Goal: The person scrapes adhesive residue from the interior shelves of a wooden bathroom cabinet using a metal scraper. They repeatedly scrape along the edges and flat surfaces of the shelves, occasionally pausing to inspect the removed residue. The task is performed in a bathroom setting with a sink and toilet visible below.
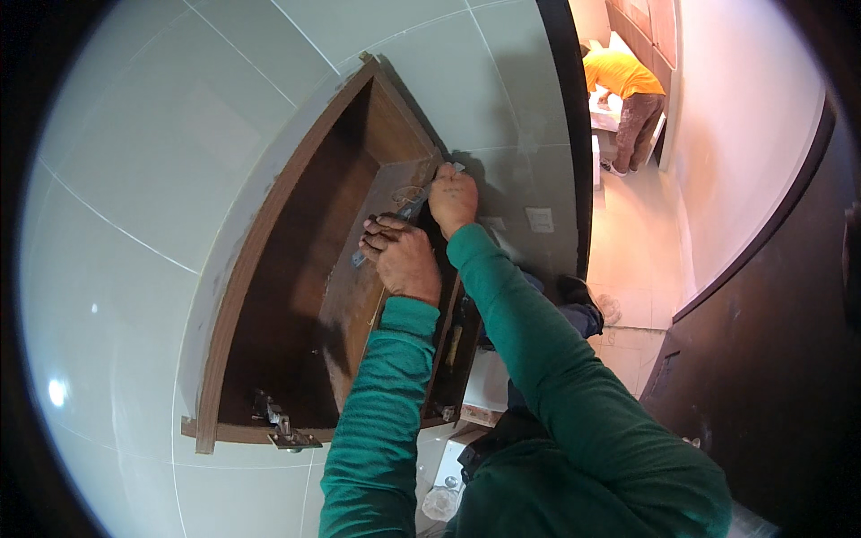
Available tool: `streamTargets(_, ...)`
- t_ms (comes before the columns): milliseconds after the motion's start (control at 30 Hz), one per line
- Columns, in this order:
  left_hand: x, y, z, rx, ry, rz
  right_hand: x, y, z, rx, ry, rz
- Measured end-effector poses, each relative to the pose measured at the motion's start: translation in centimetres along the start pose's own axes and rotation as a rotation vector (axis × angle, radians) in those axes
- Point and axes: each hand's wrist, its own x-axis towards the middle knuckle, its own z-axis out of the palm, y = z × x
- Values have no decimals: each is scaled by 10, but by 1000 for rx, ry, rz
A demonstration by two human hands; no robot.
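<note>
A slim grey-blue strip (413, 209), its exact kind unclear, runs slantwise along the inner board of a brown wooden cabinet (256, 242). My left hand (404, 260) lies over its nearer end, fingers bent around it; a bit of the strip shows beyond the fingertips. Farther up, my right hand (454, 197) is closed in a fist by the cabinet's edge, with a small grey tip poking out above it. Whether that tip belongs to the same strip is hidden. A thin loop of wire (408, 192) shows beside the strip.
Metal hinges (280, 429) stick out at the cabinet's near end. Pale tiles (126, 197) cover the wall around it, with a white switch plate (539, 220) to the right. Beyond the dark door frame (574, 117), a person in an orange shirt (628, 76) bends over.
</note>
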Motion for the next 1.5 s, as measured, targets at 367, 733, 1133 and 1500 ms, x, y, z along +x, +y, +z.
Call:
streamTargets(367, 11, 15, -6, -115, -34, -126, 17, -7, 5, -121, -22, -4)
streamTargets(733, 17, -5, -41, -250, -278, 86, 25, -4, -30, 117, -185, 101)
streamTargets(1133, 32, 12, -10, -278, -210, 25, 35, 13, -1, -90, 42, -213)
streamTargets(1500, 56, 6, -51, -331, -504, 61, 85, 21, 7, -233, -77, -122)
